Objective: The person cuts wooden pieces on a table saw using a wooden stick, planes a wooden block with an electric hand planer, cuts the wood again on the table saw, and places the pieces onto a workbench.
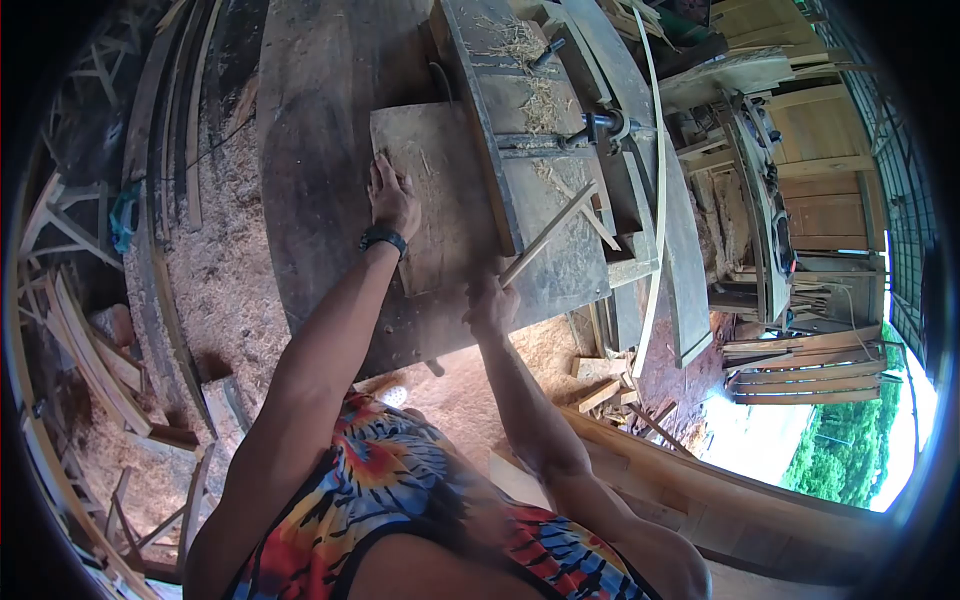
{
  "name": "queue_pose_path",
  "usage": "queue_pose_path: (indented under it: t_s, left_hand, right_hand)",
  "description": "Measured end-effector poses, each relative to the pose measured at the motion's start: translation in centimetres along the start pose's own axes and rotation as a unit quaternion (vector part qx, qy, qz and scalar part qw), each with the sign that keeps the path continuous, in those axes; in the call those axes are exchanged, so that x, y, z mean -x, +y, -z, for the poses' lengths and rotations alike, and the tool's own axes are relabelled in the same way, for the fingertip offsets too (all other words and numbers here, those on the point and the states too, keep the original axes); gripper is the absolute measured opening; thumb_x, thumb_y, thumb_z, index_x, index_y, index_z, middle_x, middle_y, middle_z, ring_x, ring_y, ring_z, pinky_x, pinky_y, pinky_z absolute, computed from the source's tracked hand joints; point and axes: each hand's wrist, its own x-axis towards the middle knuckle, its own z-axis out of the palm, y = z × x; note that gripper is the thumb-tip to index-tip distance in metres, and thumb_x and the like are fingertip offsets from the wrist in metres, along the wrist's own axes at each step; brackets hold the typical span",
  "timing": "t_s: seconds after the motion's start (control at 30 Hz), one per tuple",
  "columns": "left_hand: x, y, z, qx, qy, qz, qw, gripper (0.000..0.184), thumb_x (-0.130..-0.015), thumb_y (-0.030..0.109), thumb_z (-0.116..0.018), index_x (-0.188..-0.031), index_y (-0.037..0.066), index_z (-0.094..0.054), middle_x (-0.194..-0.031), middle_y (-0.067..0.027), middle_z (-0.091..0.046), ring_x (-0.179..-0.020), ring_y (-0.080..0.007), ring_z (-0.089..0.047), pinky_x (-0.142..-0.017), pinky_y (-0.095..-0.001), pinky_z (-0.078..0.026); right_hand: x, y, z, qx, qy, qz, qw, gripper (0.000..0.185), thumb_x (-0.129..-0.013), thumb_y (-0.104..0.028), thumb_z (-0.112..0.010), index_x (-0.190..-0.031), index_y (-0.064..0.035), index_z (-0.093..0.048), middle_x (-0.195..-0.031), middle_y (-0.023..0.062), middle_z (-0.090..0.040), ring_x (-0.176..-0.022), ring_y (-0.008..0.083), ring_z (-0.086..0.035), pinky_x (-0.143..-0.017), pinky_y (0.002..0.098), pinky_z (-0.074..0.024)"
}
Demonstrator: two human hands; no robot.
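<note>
My left hand [394, 200], with a dark watch on its wrist, lies with fingers apart on the near edge of a flat wooden board [445, 190]. The board rests on a dark worktable [315, 150], against a long upright fence [475, 120]. Near the fence's lower end, my right hand [490, 303] is closed round the end of a thin wooden stick [550, 232]. The stick slants up over the table and crosses a shorter strip [603, 225].
Shavings [540, 105] and a metal clamp [603, 128] are on the table beyond the fence. Sawdust [235, 260] covers the floor at left. Long planks [700, 490] lie at lower right, and more timber [810, 370] is stacked at right.
</note>
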Motion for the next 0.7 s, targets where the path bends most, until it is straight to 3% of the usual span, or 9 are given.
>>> queue_pose_path:
  t_s: [0.13,0.23,0.27,0.3,0.37,0.47,0.53,0.57,0.7]
  left_hand:
    - [-1.0,-0.1,-0.1,0.000,0.010,-0.003,1.000,0.067,-0.103,0.027,-0.041,-0.154,-0.002,-0.009,-0.158,-0.0279,-0.019,-0.147,-0.0398,-0.020,-0.120,-0.0496,-0.019]
    - [-1.1,-0.1,-0.2,0.003,0.012,-0.004,1.000,0.068,-0.102,0.027,-0.043,-0.154,-0.003,-0.011,-0.158,-0.0276,-0.020,-0.147,-0.0402,-0.021,-0.119,-0.0503,-0.020]
    - [-1.2,-0.3,-0.2,0.002,0.011,-0.006,1.000,0.068,-0.102,0.028,-0.043,-0.154,-0.003,-0.012,-0.158,-0.0275,-0.021,-0.146,-0.0403,-0.022,-0.119,-0.0505,-0.021]
    - [-1.2,-0.5,-0.3,-0.001,0.015,-0.009,1.000,0.068,-0.101,0.028,-0.044,-0.153,-0.003,-0.012,-0.157,-0.0275,-0.021,-0.146,-0.0405,-0.023,-0.119,-0.0506,-0.021]
    - [-1.5,-0.9,-0.7,-0.005,0.021,-0.018,1.000,0.069,-0.101,0.028,-0.045,-0.153,-0.004,-0.013,-0.157,-0.0273,-0.022,-0.146,-0.0407,-0.024,-0.118,-0.0509,-0.022]
    - [-1.7,-0.7,-0.5,0.000,0.022,-0.010,1.000,0.070,-0.100,0.029,-0.046,-0.153,-0.004,-0.014,-0.156,-0.0275,-0.024,-0.145,-0.0411,-0.025,-0.118,-0.0509,-0.023]
    - [-1.8,-0.5,-0.3,0.014,0.021,-0.005,1.000,0.070,-0.100,0.029,-0.047,-0.152,-0.004,-0.015,-0.156,-0.0274,-0.025,-0.144,-0.0415,-0.026,-0.118,-0.0508,-0.023]
    - [-2.0,-0.8,-0.6,0.023,0.023,-0.004,0.999,0.070,-0.100,0.029,-0.047,-0.152,-0.004,-0.015,-0.156,-0.0274,-0.026,-0.144,-0.0417,-0.027,-0.118,-0.0508,-0.024]
    - [-2.5,-1.7,-1.5,0.009,0.046,-0.033,0.998,0.070,-0.099,0.030,-0.048,-0.151,-0.005,-0.018,-0.154,-0.0279,-0.028,-0.144,-0.0406,-0.028,-0.117,-0.0505,-0.025]
  right_hand:
    - [-1.4,1.8,-0.1,-0.028,-0.006,0.009,1.000,0.037,-0.093,-0.035,-0.060,-0.079,-0.0004,-0.063,-0.056,0.0044,-0.054,-0.040,0.0133,-0.047,-0.034,0.0281,-0.0337]
    - [2.2,-2.3,0.5,0.001,-0.039,-0.009,0.999,0.033,-0.096,-0.025,-0.064,-0.105,0.0065,-0.061,-0.070,0.0101,-0.063,-0.045,0.0094,-0.048,-0.038,0.0257,-0.0347]
    - [2.3,-1.5,1.2,-0.030,-0.043,0.023,0.998,0.049,-0.096,-0.027,-0.066,-0.127,0.0084,-0.052,-0.074,0.0099,-0.064,-0.046,0.0072,-0.046,-0.039,0.0237,-0.0338]
    - [2.9,-0.8,2.9,-0.024,-0.042,0.038,0.998,0.055,-0.094,-0.020,-0.068,-0.136,0.0078,-0.047,-0.072,0.0069,-0.062,-0.050,0.0065,-0.047,-0.042,0.0216,-0.0351]
    - [5.5,-1.4,6.9,-0.018,-0.078,0.059,0.995,0.050,-0.091,-0.016,-0.067,-0.135,0.0021,-0.049,-0.075,0.0039,-0.057,-0.055,0.0071,-0.048,-0.048,0.0206,-0.0376]
    - [11.0,-7.1,12.5,-0.053,-0.222,0.136,0.964,0.074,-0.087,0.002,-0.061,-0.152,-0.0004,-0.025,-0.102,0.0104,-0.059,-0.071,0.0147,-0.061,-0.060,0.0280,-0.0501]
    - [15.4,-9.0,15.3,-0.093,-0.261,0.049,0.959,0.086,-0.086,0.007,-0.057,-0.157,-0.0048,-0.010,-0.106,0.0126,-0.057,-0.081,0.0191,-0.067,-0.065,0.0327,-0.0557]
    - [16.7,-8.0,16.8,0.024,-0.251,0.085,0.964,0.083,-0.088,0.007,-0.056,-0.157,-0.0046,-0.011,-0.106,0.0125,-0.059,-0.079,0.0164,-0.066,-0.064,0.0308,-0.0552]
    - [20.6,-7.5,19.8,0.247,-0.192,0.091,0.945,0.069,-0.090,0.005,-0.052,-0.153,-0.0033,-0.027,-0.099,0.0112,-0.065,-0.076,0.0124,-0.064,-0.064,0.0291,-0.0544]
